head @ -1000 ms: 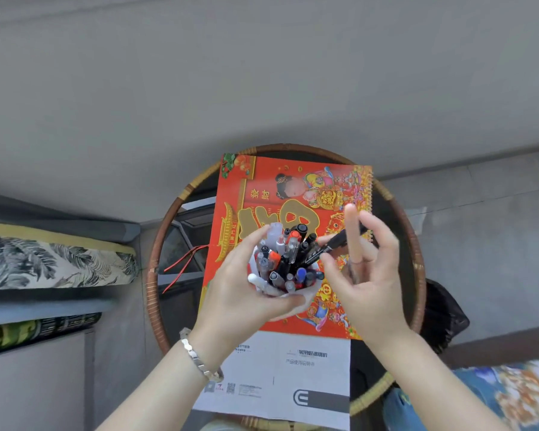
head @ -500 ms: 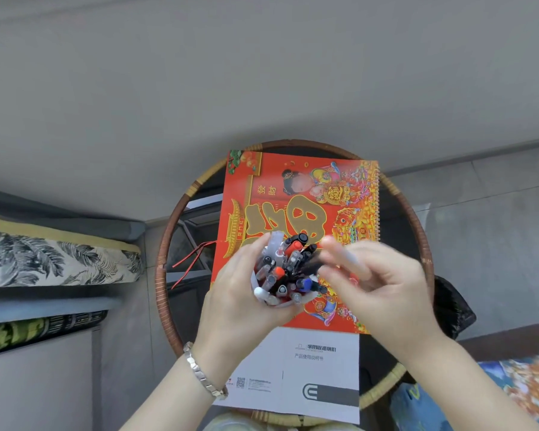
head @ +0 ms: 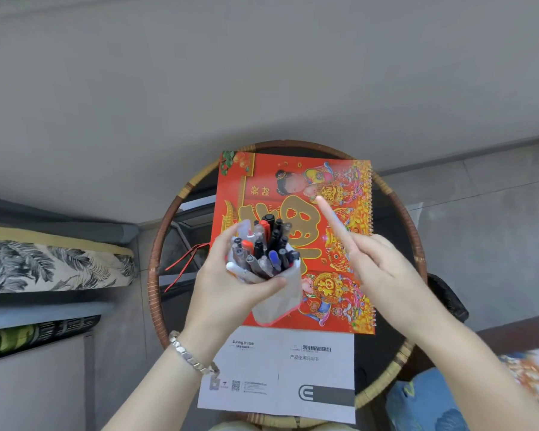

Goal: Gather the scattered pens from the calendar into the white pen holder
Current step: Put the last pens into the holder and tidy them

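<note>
While the left hand (head: 231, 284) grips the holder (head: 277, 306) stuffed with pens (head: 262, 247) over the calendar (head: 296, 244), the right hand (head: 377, 269) hangs empty, fingers loose, one pointing. Calendar's on a round glass tabletop (head: 389, 213) with a rattan rim, grey wall behind, cushions (head: 53, 265) left.

My round table with a woven rim (head: 156, 259), grey wall (head: 262, 73) far off, leafy cushion (head: 50, 265) left, grey floor (head: 495, 219) right.

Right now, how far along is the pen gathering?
Nearly finished, by the look of it. Done: the white pen holder is crammed with pens, and none lie loose on the visible part of the calendar. In hand: the left hand grips the holder; the right hand is empty. Left: probably only setting the holder down.
</note>
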Tool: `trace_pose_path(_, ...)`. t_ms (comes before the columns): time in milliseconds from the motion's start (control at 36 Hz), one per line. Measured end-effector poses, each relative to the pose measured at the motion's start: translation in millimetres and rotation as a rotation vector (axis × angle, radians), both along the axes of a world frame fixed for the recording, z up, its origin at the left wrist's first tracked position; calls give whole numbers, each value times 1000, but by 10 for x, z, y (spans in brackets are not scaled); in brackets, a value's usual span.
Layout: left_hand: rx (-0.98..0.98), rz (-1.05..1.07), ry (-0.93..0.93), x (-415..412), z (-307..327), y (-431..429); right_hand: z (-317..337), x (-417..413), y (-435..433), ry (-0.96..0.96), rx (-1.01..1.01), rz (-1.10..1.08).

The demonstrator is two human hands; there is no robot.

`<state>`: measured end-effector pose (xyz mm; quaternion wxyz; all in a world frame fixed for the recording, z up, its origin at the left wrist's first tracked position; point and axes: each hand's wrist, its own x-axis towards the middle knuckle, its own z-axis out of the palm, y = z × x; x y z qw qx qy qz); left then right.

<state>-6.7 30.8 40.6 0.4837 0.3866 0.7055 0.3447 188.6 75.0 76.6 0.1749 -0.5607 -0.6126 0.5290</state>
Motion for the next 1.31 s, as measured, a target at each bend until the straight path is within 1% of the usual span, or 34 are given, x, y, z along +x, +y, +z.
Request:
trace_pose_path(56, -12, 10, 11, -11, -23, 12, 34, 75, 0, -18, 60, -16)
trace_pose_path(167, -45, 43, 31, -38, -36, 32, 144, 186, -30, 15, 159, -68)
trace_pose_path(222, -52, 52, 38, -48, -28, 46, 211, 235, -22, -50, 197, -31)
trace_pose_path(306, -53, 41, 42, -46, -11, 54, 274, 255, 14, -158, 260, 88)
trace_pose_path(417, -48, -14, 75, -8, 7, 53, 211, 162, 46, -181, 326, 152)
trace_pose_path(472, -45, -46, 96, 34, 30, 41, 164, 104, 63, -206, 348, 140)
trace_pose_path(528, -39, -63, 142, 55, 47, 22, 147, 62, 87, -192, 363, 75)
trace_pose_path(583, -28, -82, 186, 55, 67, 11, 148, 28, 96, -136, 354, 23)
trace_pose_path(639, -21, -140, 238, 51, 86, 2, 132, -6, 65, -91, 332, 17)
trace_pose_path(722, -11, -250, 354, 63, 111, -20, 67, -75, -16, -131, 362, 60)
trace_pose_path(806, 1, -309, 429, 89, 121, -40, -27, -143, -63, -106, 390, 50)
trace_pose_path(861, -1, -313, 413, 122, 114, -61, -102, -190, -59, -121, 332, 28)
trace_pose_path(944, -18, -320, 347, 169, 96, -105, -222, -208, -47, -153, 144, -27)
trace_pose_path(1000, -39, -322, 328, 167, 64, -135, -240, -201, -62, -111, 78, -41)
trace_pose_path(1111, -81, -267, 264, 101, 13, -132, -180, -179, -191, 95, 40, -69)
trace_pose_path(1194, -52, -303, 240, 69, 24, -105, -187, -163, -301, 197, 134, -216)
trace_pose_path(1250, -27, -311, 233, 76, 74, -88, -222, -165, -332, 226, 221, -332)
trace_pose_path(1306, -16, -304, 244, 87, 108, -69, -278, -172, -324, 253, 284, -386)
